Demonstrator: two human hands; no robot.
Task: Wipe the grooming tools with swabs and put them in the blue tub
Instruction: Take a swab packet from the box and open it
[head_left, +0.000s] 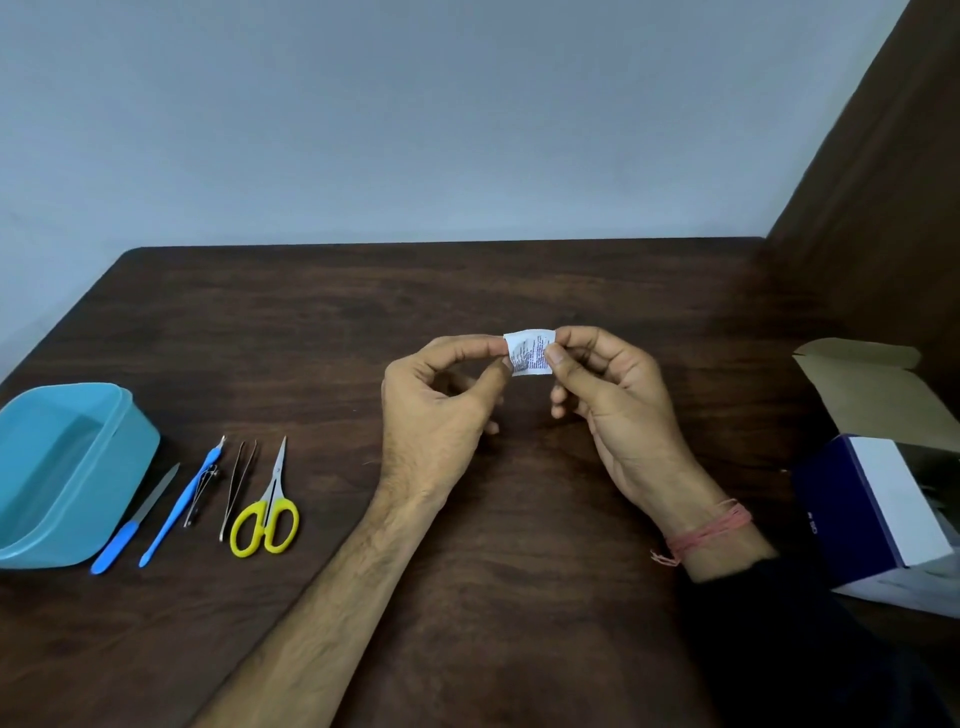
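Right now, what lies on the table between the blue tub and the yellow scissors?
In the head view, between the blue tub and yellow scissors: a nail file, a blue-handled cuticle tool, nail clippers, and tweezers.

Bare left forearm (332, 587), red thread band (709, 530) round right wrist, dark sleeve (789, 623) behind it

The table (467, 291) lies bare along its far edge; tub (67, 467) and tools (208, 493) crowd the left edge, a box (883, 509) the right.

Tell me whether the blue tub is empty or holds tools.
Empty: the blue tub shows only bare inside; the yellow-handled scissors and other tools lie beside it on the table.
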